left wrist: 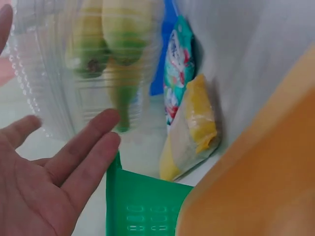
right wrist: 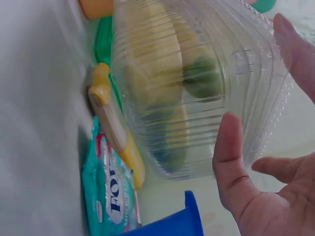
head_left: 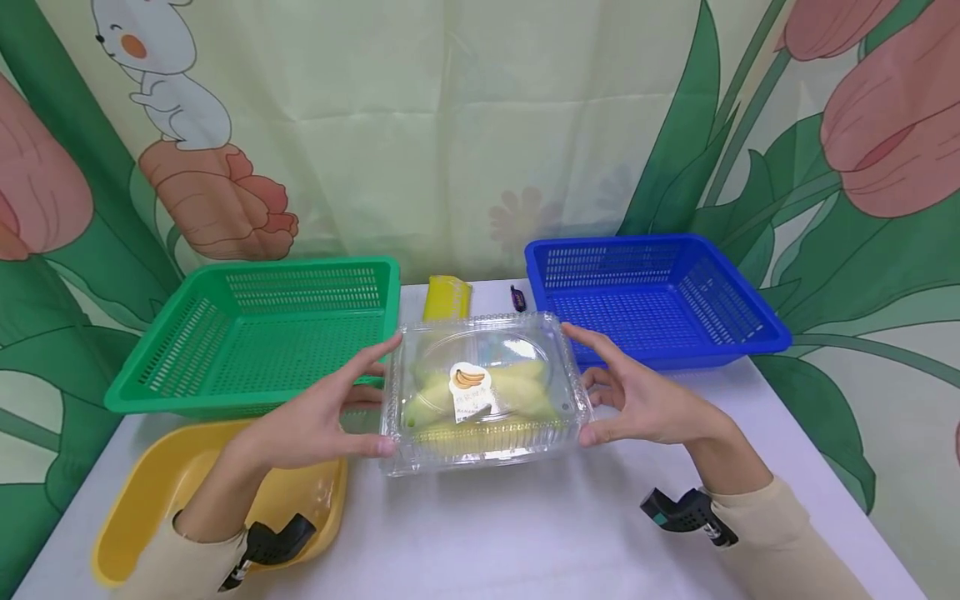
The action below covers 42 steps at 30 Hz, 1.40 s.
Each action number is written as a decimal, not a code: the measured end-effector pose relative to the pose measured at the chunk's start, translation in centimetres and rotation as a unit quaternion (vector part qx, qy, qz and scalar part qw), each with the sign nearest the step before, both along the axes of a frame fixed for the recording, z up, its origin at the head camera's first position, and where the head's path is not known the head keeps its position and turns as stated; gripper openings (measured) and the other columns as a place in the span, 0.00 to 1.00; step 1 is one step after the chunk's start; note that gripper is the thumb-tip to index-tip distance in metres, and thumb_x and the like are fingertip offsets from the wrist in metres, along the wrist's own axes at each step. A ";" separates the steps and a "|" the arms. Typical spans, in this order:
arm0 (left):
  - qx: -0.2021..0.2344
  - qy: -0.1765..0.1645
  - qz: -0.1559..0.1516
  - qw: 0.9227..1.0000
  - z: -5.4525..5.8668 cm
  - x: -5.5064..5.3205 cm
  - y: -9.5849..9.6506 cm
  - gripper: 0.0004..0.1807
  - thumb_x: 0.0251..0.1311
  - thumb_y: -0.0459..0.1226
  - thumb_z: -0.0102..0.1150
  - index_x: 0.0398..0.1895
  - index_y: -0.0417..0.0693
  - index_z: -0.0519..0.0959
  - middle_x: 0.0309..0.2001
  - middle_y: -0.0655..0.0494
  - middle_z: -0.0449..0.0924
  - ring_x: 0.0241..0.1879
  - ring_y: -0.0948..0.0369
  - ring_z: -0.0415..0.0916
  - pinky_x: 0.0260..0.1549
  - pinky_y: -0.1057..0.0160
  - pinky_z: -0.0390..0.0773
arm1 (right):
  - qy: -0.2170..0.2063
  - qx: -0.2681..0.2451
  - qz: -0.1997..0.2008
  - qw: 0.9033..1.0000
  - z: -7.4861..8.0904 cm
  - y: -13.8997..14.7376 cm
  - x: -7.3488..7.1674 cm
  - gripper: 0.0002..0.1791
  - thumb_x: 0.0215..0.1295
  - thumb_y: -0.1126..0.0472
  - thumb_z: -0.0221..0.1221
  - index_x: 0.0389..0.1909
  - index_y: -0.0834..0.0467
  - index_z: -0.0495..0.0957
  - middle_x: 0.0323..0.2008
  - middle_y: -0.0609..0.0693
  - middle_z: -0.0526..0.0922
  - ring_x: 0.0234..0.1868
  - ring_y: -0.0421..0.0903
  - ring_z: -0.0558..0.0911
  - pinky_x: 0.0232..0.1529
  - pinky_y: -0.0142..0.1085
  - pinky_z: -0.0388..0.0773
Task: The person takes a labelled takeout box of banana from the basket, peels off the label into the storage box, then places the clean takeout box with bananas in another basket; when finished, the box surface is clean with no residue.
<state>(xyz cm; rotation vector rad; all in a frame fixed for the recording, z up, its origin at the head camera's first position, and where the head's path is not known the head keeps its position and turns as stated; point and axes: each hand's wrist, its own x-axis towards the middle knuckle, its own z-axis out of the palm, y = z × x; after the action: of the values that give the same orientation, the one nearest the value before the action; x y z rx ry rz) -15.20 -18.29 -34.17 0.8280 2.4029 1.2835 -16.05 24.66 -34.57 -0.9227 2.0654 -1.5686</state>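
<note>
A clear plastic clamshell box [head_left: 487,450] of yellow-green bananas [left wrist: 125,29], with a banana-picture label [head_left: 470,390] on its lid, is held up above the table between both hands. My left hand [head_left: 318,421] grips its left end, thumb at the near corner and index finger at the far one. At the right end, my right hand [head_left: 648,400] grips it the same way, with its thumb on the near corner. Ridged walls of the box [right wrist: 197,123] and the bananas' green ends show in both wrist views.
A green basket [head_left: 251,408] stands at left, a yellow-orange basin [head_left: 150,483] nearer, a blue basket [head_left: 663,354] at right. Behind the box lie a yellow packet [head_left: 447,298], a small dark wrapped item [head_left: 517,298] and a teal packet [right wrist: 110,187], which the head view hides.
</note>
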 end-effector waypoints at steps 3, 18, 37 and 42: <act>-0.020 -0.009 0.001 1.000 0.0 0.6 -0.2 0.61 0.54 0.49 0.79 0.82 0.74 0.44 0.71 0.47 0.63 0.65 0.45 0.75 0.61 0.43 0.78 | 0.013 0.024 -0.006 1.000 -0.6 -0.1 1.0 0.65 0.58 0.67 0.75 0.83 0.50 0.36 0.71 0.63 0.54 0.54 0.52 0.81 0.48 0.42 0.85; -0.079 -0.033 -0.007 0.996 -0.1 2.2 -0.7 0.61 0.51 0.54 0.79 0.81 0.70 0.44 0.64 0.56 0.68 0.64 0.56 0.67 0.58 0.57 0.80 | -0.025 0.054 -0.001 0.998 -2.6 -0.6 2.2 0.65 0.58 0.64 0.75 0.83 0.48 0.36 0.67 0.61 0.58 0.51 0.51 0.81 0.52 0.36 0.82; -0.134 -0.040 -0.048 0.989 -1.8 2.1 1.0 0.59 0.53 0.60 0.75 0.80 0.60 0.46 0.65 0.58 0.69 0.61 0.56 0.71 0.56 0.45 0.78 | -0.084 0.076 0.007 0.994 -4.5 0.8 2.7 0.65 0.59 0.64 0.74 0.82 0.45 0.35 0.63 0.65 0.64 0.54 0.57 0.82 0.54 0.43 0.83; -0.134 -0.045 -0.051 0.989 -1.9 2.0 1.0 0.59 0.54 0.59 0.75 0.80 0.60 0.46 0.68 0.54 0.67 0.64 0.53 0.71 0.59 0.42 0.77 | -0.073 0.076 0.008 0.994 -4.9 0.8 2.4 0.64 0.60 0.63 0.74 0.82 0.45 0.36 0.63 0.65 0.63 0.54 0.57 0.81 0.54 0.42 0.83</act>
<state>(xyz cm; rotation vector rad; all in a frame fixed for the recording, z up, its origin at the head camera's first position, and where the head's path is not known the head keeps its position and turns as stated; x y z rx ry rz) -13.24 -17.29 -36.04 0.7843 2.3601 0.9135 -13.61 25.48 -39.49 -0.7448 2.0373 -1.4048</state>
